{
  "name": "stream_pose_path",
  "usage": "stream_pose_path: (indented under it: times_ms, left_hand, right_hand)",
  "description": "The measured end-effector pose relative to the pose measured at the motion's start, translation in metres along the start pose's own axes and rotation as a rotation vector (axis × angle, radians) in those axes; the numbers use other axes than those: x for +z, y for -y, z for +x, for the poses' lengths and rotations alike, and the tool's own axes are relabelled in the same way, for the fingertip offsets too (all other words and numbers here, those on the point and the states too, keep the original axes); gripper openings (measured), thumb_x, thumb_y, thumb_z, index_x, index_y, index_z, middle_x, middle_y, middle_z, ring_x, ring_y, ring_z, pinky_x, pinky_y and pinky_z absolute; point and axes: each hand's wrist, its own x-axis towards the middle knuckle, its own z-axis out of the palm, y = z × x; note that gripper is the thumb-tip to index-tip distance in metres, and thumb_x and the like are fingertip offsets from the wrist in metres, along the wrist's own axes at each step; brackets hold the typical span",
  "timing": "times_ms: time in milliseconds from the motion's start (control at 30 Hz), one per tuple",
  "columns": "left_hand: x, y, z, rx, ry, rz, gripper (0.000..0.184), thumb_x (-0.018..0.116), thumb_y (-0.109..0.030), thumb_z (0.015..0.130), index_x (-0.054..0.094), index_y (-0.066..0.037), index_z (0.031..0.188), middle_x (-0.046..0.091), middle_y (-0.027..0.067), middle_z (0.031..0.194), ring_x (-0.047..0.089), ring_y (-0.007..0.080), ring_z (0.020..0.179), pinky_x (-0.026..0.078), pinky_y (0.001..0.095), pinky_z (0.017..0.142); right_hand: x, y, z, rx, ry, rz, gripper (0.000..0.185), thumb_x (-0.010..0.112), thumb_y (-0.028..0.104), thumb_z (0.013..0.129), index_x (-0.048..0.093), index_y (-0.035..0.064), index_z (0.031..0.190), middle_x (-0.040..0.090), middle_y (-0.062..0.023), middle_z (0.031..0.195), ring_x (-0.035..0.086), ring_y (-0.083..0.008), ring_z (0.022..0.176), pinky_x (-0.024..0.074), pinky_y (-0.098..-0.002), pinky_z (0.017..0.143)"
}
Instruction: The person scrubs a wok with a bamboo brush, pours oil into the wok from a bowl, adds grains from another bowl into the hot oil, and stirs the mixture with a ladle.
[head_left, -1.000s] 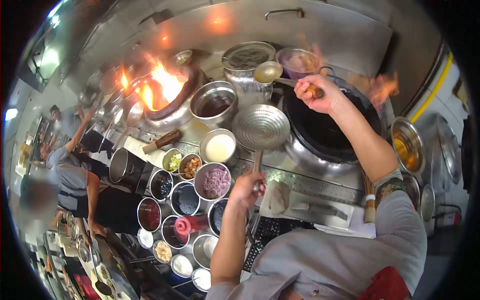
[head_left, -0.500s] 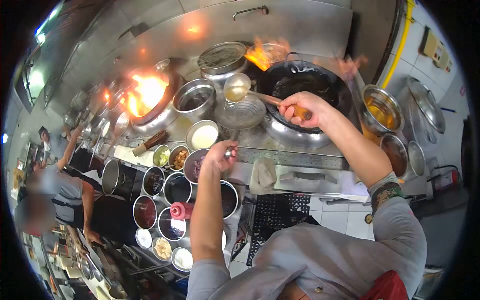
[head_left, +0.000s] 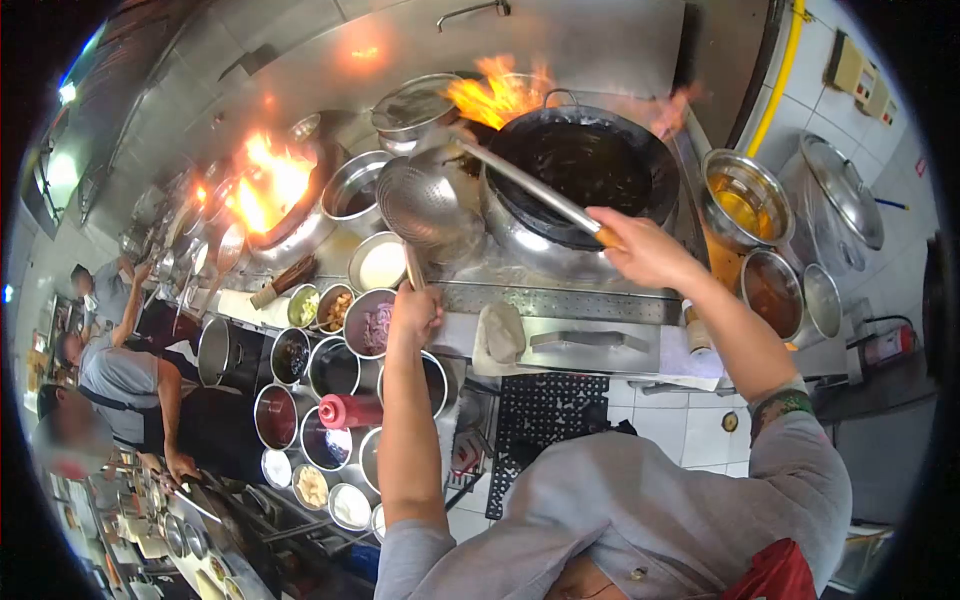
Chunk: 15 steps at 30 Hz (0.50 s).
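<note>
My left hand (head_left: 416,310) is closed around the handle of a perforated skimmer (head_left: 418,205), which is tilted over the stove left of the wok. In my right hand (head_left: 635,248), closed, is the long handle of a ladle (head_left: 535,187). The ladle reaches leftward across the near side of the wok, and its blurred head is by the skimmer's upper edge. I cannot tell whether the two touch. The black wok (head_left: 655,180) contains dark, shiny liquid. Just below the skimmer stand a pot of white liquid (head_left: 382,262) and a pot of sliced purple onion (head_left: 376,326).
Flames (head_left: 500,95) rise behind the wok, and a larger fire (head_left: 270,185) burns at the left burner. Several ingredient pots and a red squeeze bottle (head_left: 350,411) crowd the left. A bowl of yellow liquid (head_left: 748,207) stands right. Co-workers (head_left: 130,385) stand at far left.
The skimmer has shifted left and tilted. My right hand has moved right and towards me, drawing the ladle's handle along. The flames behind the wok have grown.
</note>
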Motion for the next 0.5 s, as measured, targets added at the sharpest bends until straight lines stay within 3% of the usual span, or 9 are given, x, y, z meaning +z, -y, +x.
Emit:
stream_pose_path:
  times_ms: [67,133,267,333,467,500]
  left_hand:
    - [0.004,0.009,0.001,-0.149,0.102,-0.306,0.012,0.062,-0.009,0.087,0.055,-0.002,0.094,0.056,0.0027,0.073,0.051,0.0115,0.054,0.040,0.0243,0.044]
    - [0.003,0.035,0.016,-0.319,0.216,-0.574,0.012,0.063,-0.008,0.087,0.056,-0.004,0.097,0.057,0.0030,0.074,0.050,0.0110,0.055,0.040,0.0229,0.045]
    - [0.001,0.078,0.021,-0.402,0.398,-0.811,0.011,0.063,-0.015,0.090,0.058,-0.007,0.095,0.059,0.0015,0.074,0.049,0.0064,0.053,0.039,0.0200,0.043]
    - [0.008,0.074,0.007,-0.393,0.135,-0.569,0.015,0.064,-0.021,0.090,0.062,-0.010,0.099,0.065,0.0044,0.080,0.052,0.0068,0.053,0.041,0.0191,0.043]
    - [0.003,0.102,0.009,-0.347,-0.054,-0.268,0.031,0.066,-0.026,0.090,0.065,-0.005,0.112,0.070,0.0119,0.093,0.065,0.0143,0.064,0.050,0.0223,0.047]
    - [0.000,0.106,0.010,-0.291,-0.090,-0.064,0.042,0.067,-0.028,0.090,0.064,0.000,0.120,0.069,0.0183,0.100,0.069,0.0262,0.080,0.058,0.0346,0.062]
  right_hand:
    - [-0.018,-0.032,-0.022,-0.135,-0.163,0.061,0.060,0.063,0.008,0.088,0.044,0.0077,0.145,0.063,-0.0226,0.125,0.063,-0.0401,0.111,0.0505,-0.0433,0.093]
    - [-0.064,-0.043,-0.053,0.064,-0.155,-0.065,0.059,0.065,0.008,0.087,0.048,0.0105,0.144,0.064,-0.0200,0.126,0.062,-0.0388,0.113,0.0497,-0.0419,0.096]
    - [-0.131,-0.106,-0.130,0.092,-0.262,-0.304,0.055,0.066,0.003,0.082,0.058,0.0094,0.136,0.066,-0.0201,0.120,0.065,-0.0400,0.105,0.0512,-0.0416,0.092]
    - [-0.158,-0.108,-0.162,0.239,-0.268,-0.293,0.054,0.064,-0.001,0.078,0.061,0.0075,0.132,0.068,-0.0209,0.113,0.065,-0.0413,0.100,0.0515,-0.0423,0.091]
    - [-0.187,-0.120,-0.194,0.273,-0.204,-0.304,0.052,0.063,-0.004,0.075,0.064,0.0063,0.126,0.069,-0.0215,0.108,0.065,-0.0411,0.099,0.0517,-0.0436,0.089]
    - [-0.188,-0.129,-0.197,0.267,-0.192,-0.312,0.052,0.063,-0.004,0.075,0.065,0.0065,0.126,0.069,-0.0214,0.108,0.065,-0.0410,0.099,0.0518,-0.0440,0.088]
